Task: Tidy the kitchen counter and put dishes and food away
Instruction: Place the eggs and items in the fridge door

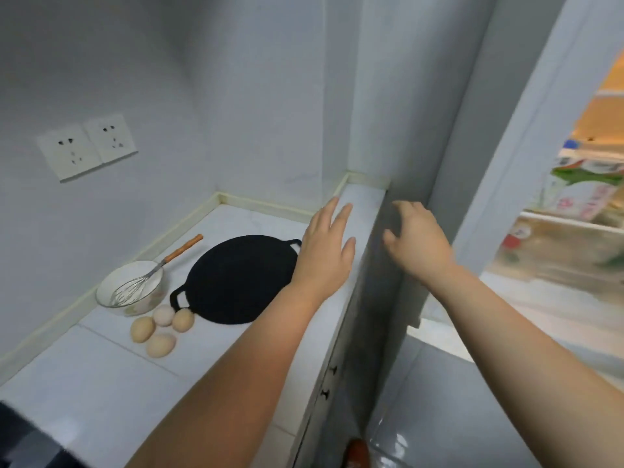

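A flat black griddle pan (233, 278) with two loop handles lies on the white counter (101, 376). To its left stands a glass bowl (130, 288) of white batter with a wire whisk (148, 275) leaning in it. Several eggs (162, 327) lie in front of the bowl. My left hand (326, 248) hovers flat with straight fingers over the counter's right edge, beside the pan, holding nothing. My right hand (417, 239) has loosely curled fingers against the edge of the grey fridge door (388, 282), which stands ajar; whether the fingers grip it is unclear.
The lit fridge interior (574, 231) at the right shows shelves with cartons and packets. Two wall sockets (87, 146) sit above the counter on the left wall. Cabinet doors with small knobs (329, 380) run below the counter edge.
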Available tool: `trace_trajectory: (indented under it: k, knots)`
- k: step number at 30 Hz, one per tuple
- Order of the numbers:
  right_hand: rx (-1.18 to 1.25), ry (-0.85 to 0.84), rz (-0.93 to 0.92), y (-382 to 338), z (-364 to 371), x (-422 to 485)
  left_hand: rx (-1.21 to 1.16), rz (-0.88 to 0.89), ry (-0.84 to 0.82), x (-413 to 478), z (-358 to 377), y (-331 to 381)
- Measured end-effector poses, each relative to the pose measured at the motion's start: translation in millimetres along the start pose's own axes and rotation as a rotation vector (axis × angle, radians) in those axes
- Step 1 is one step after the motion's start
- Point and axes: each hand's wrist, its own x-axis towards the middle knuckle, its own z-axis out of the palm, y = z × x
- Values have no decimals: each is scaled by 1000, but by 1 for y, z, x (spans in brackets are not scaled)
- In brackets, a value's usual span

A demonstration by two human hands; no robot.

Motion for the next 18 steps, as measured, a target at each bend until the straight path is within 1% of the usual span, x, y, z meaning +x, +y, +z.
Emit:
trace_trajectory:
  k: [4,6,8,10,13,18]
  knots:
    - [-91,158,95,51,-61,-20,-113,176,-17,25,35,71]
    - [-96,236,126,66,-84,-30,-182,257,-4,33,47,97]
    - [-93,343,183,84,-112,-44,-304,342,13,41,60,132]
    - [-146,439,236,103,-137,-55,-385,420,5,48,73,163]
    - [-236,505,355,130,-174,-72,-511,492,-49,59,93,213]
    - [-356,597,452,152,-216,-96,-704,583,-32,80,124,278]
